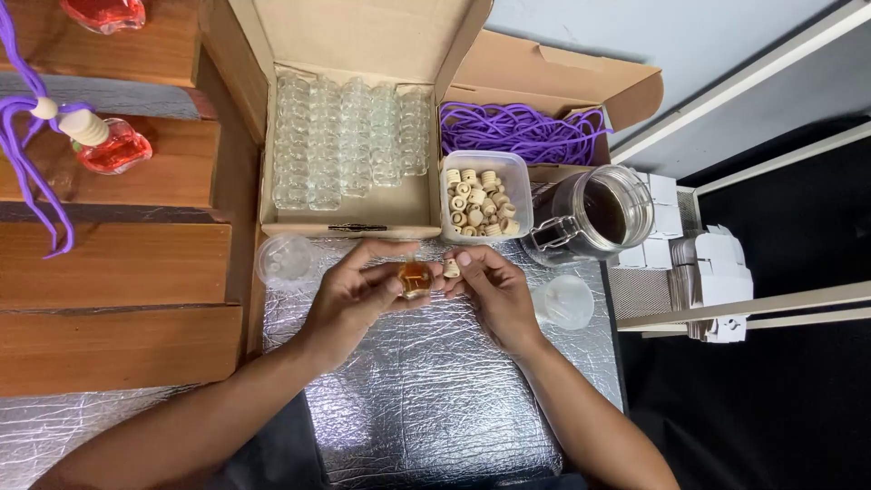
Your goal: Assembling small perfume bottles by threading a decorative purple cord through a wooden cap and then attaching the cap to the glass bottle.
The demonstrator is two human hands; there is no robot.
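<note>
We work over a silver foil-covered counter (426, 399), both hands meeting near its far edge. Our left hand (349, 299) grasps a small glass bottle of amber liquid (415, 278) between thumb and fingertips, held just above the foil. Our right hand (494, 290) pinches a small wooden cap (451, 268) just beside the bottle's mouth; whether cap and bottle touch we cannot tell.

Just beyond the hands, at the far edge, sits a clear plastic tub of wooden caps (479, 201). To its left an open cardboard box (272, 127) holds rows of empty glass bottles (349, 141). Behind the tub, a second cardboard box (626, 86) holds a heap of purple cord (522, 132). A clamp-lid glass jar of dark liquid (594, 213) lies tilted at the far right corner, near the right hand. A round clear lid (562, 302) rests at the right edge, and another clear lid (286, 261) at the left edge beside the left hand.

On the wooden steps (118, 263) to the left lie two red-filled bottles (118, 150), one with purple cord and a wooden cap. Small white folded boxes (717, 272) are stacked off the right edge
</note>
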